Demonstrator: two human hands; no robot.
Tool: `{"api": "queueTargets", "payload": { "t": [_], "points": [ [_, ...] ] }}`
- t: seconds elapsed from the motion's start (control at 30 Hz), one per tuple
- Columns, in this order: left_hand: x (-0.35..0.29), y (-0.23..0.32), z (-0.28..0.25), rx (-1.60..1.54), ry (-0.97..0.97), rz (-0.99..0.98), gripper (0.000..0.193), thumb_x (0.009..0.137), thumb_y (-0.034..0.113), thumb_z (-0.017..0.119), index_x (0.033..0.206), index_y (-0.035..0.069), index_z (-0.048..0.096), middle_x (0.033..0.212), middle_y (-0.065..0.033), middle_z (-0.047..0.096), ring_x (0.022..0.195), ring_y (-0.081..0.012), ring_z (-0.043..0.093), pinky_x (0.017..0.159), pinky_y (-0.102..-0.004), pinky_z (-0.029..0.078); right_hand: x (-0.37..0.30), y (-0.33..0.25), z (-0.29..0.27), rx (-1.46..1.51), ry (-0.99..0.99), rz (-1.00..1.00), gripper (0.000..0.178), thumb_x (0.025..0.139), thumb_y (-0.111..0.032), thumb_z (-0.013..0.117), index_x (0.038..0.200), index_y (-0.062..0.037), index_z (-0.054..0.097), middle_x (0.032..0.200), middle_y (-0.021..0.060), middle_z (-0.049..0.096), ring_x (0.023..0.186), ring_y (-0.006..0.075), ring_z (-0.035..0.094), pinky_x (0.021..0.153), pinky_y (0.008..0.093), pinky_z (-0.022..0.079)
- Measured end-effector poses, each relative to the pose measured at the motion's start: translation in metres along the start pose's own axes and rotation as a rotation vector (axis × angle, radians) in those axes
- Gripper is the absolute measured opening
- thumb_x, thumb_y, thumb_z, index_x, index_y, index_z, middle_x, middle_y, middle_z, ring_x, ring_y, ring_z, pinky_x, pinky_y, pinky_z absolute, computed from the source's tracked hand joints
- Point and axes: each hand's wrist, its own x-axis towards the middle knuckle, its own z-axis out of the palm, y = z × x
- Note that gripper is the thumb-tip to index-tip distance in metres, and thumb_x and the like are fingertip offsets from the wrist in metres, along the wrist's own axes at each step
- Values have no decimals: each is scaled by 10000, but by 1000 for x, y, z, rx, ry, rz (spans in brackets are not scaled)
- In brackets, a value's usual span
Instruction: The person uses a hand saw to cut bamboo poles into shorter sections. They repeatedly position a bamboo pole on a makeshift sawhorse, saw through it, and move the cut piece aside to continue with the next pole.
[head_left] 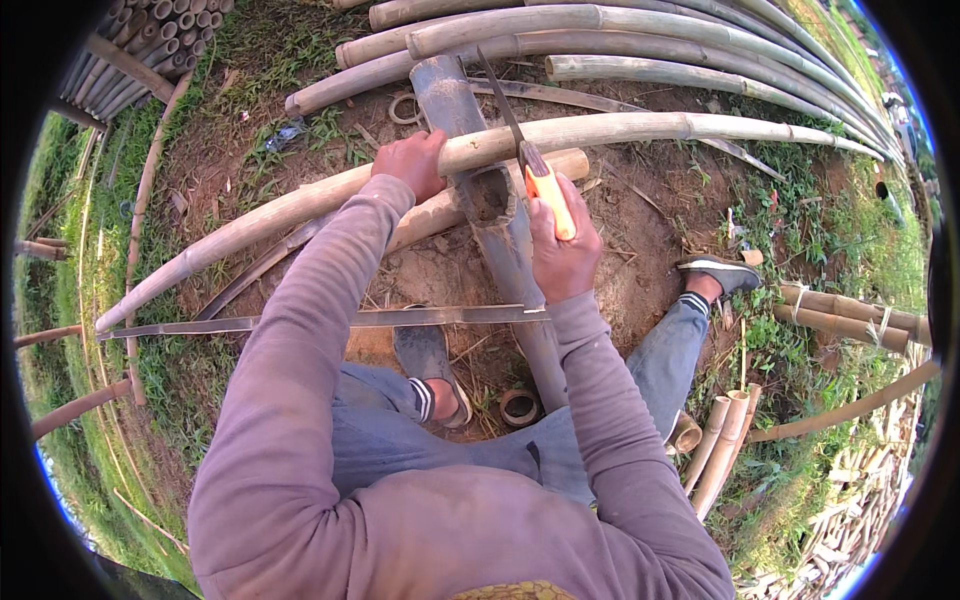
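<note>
Grassy dirt point(395, 275), rack point(125, 62) w/ stacked bamboo point(165, 45), L hand point(412, 163) clamped on pole point(600, 128), R hand point(568, 250) gripping orange-handled saw point(537, 170)

- A hand saw point(549, 203), its bright orange handle nearest the wearer, its dark, narrow blade tapering to a tip pointing away.
- A pale, ringed bamboo pole point(625, 127), uncut through where the saw crosses it, stretches crosswise toward the right; whether the blade has bitten into the bamboo cannot be told.
</note>
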Motion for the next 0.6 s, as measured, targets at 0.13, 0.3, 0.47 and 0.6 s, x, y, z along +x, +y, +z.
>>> {"api": "queueTargets", "payload": {
  "t": [0.13,0.3,0.47,0.6],
  "points": [
    [-3,-9,4,0,2,-29,599,789,264,845,1325,162,596,1258,-114,714,1156,-388,718,978,-502,580,-31,-5,-15,-17,21,-48,518,999,-158,762,1449,46,604,1317,244,727,1152,298,757,955,370,591],
    [-5,-13,8,-9,-26,-22,542,829,300,843,1288,140,606,1246,-131,709,1170,-378,719,1002,-485,580,-167,-8,-111,-15,-69,21,592,1027,-248,721,1444,136,550,1326,279,709,1231,358,719,1056,421,556],
    [0,-8,16,-9,15,-19,548,830,305,834,1300,143,603,1254,-134,702,1163,-381,721,999,-488,581,-53,21,-27,-23,-12,16,481,1007,-140,735,1427,58,611,1317,255,724,1170,303,754,954,376,594],
    [-4,-4,8,8,16,-32,598,810,323,834,1333,165,590,1262,-111,705,1153,-375,716,997,-495,571,14,3,8,54,-40,109,520,1000,-175,759,1445,46,604,1335,253,715,1153,302,757,938,366,592]
  ]
}}
